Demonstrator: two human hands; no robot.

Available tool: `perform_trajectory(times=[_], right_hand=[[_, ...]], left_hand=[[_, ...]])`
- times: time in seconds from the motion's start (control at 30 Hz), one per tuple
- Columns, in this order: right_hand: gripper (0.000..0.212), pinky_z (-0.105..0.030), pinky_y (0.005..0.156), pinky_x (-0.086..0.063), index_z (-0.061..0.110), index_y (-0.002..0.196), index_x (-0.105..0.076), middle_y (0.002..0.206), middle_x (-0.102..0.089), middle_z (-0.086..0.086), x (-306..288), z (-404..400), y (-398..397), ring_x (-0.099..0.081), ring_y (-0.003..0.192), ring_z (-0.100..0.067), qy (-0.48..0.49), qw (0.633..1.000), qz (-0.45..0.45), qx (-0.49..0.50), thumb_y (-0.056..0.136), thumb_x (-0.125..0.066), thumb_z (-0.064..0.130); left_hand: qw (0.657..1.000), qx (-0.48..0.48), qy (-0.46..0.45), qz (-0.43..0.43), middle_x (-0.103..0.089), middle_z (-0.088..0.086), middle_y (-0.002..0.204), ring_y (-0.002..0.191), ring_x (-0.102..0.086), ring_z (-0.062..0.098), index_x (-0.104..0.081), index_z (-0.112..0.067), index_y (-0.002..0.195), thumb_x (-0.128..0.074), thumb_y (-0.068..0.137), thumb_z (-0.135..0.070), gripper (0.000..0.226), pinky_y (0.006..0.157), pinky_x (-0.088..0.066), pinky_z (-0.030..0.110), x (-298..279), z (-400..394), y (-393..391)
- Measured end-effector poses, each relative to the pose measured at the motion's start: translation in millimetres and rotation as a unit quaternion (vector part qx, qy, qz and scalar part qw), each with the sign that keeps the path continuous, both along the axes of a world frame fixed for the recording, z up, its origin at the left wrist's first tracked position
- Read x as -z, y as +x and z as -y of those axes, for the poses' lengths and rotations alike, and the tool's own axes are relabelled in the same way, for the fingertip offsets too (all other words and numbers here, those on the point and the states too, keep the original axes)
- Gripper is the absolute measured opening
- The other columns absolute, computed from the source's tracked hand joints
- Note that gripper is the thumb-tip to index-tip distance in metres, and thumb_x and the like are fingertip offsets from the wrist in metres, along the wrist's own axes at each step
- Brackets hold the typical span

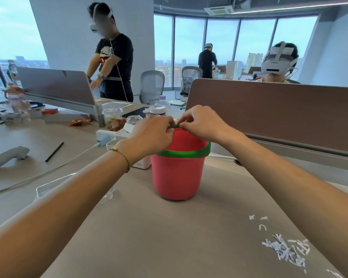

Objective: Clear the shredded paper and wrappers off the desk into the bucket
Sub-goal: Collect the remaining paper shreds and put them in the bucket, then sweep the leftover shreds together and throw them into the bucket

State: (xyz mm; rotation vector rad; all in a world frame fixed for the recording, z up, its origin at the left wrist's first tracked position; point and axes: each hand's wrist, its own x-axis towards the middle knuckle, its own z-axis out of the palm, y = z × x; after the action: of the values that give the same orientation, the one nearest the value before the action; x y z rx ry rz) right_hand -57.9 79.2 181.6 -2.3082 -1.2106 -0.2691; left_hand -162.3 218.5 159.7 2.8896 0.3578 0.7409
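One bucket point(178, 173) stands upright on the worktop point(141, 233), and two hands meet above its far rim. The left hand point(152, 135) and the right hand point(201, 125) each have fingers curled in a pinching grip, fingertips nearly touching one another over the green band at the rim; whatever they pinch is too small to make out, so I cannot tell whether either grip holds anything. The bucket is red with a green rim band, its mouth open and tilted towards the camera — the inside shows plain red. One loose pile of shredded paper point(287, 250) lies on the worktop well to the right of the bucket and near the front edge, well apart from both hands, with about three stray white scraps just above it. The shreds are thin, short and whitish. One orange wrapper point(78, 122) lies far to the left, behind the left hand — crumpled and shiny.
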Motion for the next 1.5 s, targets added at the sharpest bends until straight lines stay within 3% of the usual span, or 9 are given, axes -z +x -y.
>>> perform_trajectory(times=[0.47, 0.57, 0.7, 0.8, 0.87, 0.93, 1.07, 1.3, 1.5], right_hand=[[0.031, -0.04, 0.09, -0.056, 0.026, 0.102, -0.079, 0.106, -0.078, 0.004, 28, 167, -71, -0.07, 0.097, -0.02, -0.048, 0.989, 0.05, 0.128, 0.086, -0.055, 0.016], [0.03, -0.038, 0.093, -0.055, 0.024, 0.108, -0.078, 0.111, -0.077, 0.003, 46, 206, -93, -0.069, 0.103, -0.019, -0.064, 0.985, 0.037, 0.158, 0.088, -0.057, 0.019], [0.029, -0.035, 0.099, -0.05, 0.028, 0.118, -0.073, 0.123, -0.072, 0.006, 77, 253, -126, -0.065, 0.113, -0.015, -0.092, 0.979, 0.014, 0.182, 0.091, -0.061, 0.028], [0.03, -0.038, 0.101, -0.049, 0.031, 0.118, -0.072, 0.124, -0.072, 0.01, 99, 284, -142, -0.063, 0.116, -0.014, -0.084, 0.976, -0.004, 0.203, 0.09, -0.063, 0.032], [0.031, -0.04, 0.102, -0.049, 0.031, 0.118, -0.073, 0.124, -0.072, 0.008, 110, 302, -154, -0.063, 0.117, -0.016, -0.074, 0.974, -0.02, 0.215, 0.089, -0.063, 0.035], [0.03, -0.038, 0.104, -0.047, 0.028, 0.118, -0.074, 0.126, -0.072, 0.005, 119, 317, -164, -0.063, 0.119, -0.017, -0.064, 0.972, -0.028, 0.226, 0.09, -0.064, 0.033], [0.034, -0.032, 0.109, -0.041, 0.025, 0.122, -0.073, 0.135, -0.067, 0.006, 139, 345, -181, -0.057, 0.128, -0.016, -0.045, 0.968, -0.05, 0.24, 0.089, -0.068, 0.03], [0.06, -0.032, 0.121, -0.019, 0.033, 0.145, -0.053, 0.163, -0.033, -0.001, 166, 386, -192, -0.024, 0.152, -0.016, -0.056, 0.955, -0.091, 0.276, 0.089, -0.071, 0.042], [0.079, -0.045, 0.127, -0.01, 0.04, 0.159, -0.021, 0.171, -0.008, 0.0, 179, 427, -201, -0.002, 0.157, -0.018, -0.126, 0.932, -0.113, 0.32, 0.092, -0.052, 0.067]], left_hand=[[0.982, 0.146, 0.019, 0.121, -0.071, -0.004, 0.098, 0.084, -0.062, 0.018, -0.069, -0.025, 0.104, -0.051, 0.098, -0.033, 0.021, 0.066, -0.043, 0.031, 17, 131, -30], [0.976, 0.178, 0.024, 0.121, -0.072, -0.006, 0.102, 0.084, -0.063, 0.016, -0.068, -0.025, 0.108, -0.051, 0.099, -0.035, 0.022, 0.07, -0.05, 0.031, 32, 157, -42], [0.97, 0.223, 0.03, 0.095, -0.072, -0.007, 0.111, 0.088, -0.063, 0.011, -0.066, -0.026, 0.117, -0.05, 0.1, -0.038, 0.026, 0.071, -0.045, 0.027, 63, 188, -64], [0.966, 0.251, 0.04, 0.038, -0.067, -0.008, 0.126, 0.108, -0.064, 0.014, -0.059, -0.03, 0.13, -0.048, 0.098, -0.051, 0.039, 0.086, -0.051, 0.033, 90, 206, -84], [0.95, 0.308, 0.043, -0.036, -0.056, -0.007, 0.143, 0.129, -0.052, 0.015, -0.045, -0.035, 0.143, -0.043, 0.093, -0.066, 0.059, 0.104, -0.046, 0.038, 108, 215, -100], [0.909, 0.388, 0.026, -0.147, -0.031, -0.007, 0.161, 0.147, -0.029, 0.015, -0.022, -0.041, 0.156, -0.041, 0.087, -0.079, 0.081, 0.12, -0.029, 0.039, 124, 225, -116], [0.859, 0.44, 0.049, -0.257, 0.016, -0.01, 0.168, 0.152, 0.021, 0.006, 0.017, -0.046, 0.155, -0.045, 0.078, -0.088, 0.107, 0.126, 0.006, 0.043, 160, 244, -131], [0.88, 0.42, 0.037, -0.219, 0.019, -0.009, 0.168, 0.151, 0.027, 0.009, 0.016, -0.048, 0.155, -0.042, 0.075, -0.091, 0.107, 0.125, 0.006, 0.051, 196, 279, -105], [0.913, 0.374, 0.016, -0.163, 0.005, -0.002, 0.17, 0.155, 0.015, 0.017, 0.006, -0.043, 0.158, -0.035, 0.072, -0.096, 0.109, 0.124, 0.006, 0.054, 200, 307, -63]])
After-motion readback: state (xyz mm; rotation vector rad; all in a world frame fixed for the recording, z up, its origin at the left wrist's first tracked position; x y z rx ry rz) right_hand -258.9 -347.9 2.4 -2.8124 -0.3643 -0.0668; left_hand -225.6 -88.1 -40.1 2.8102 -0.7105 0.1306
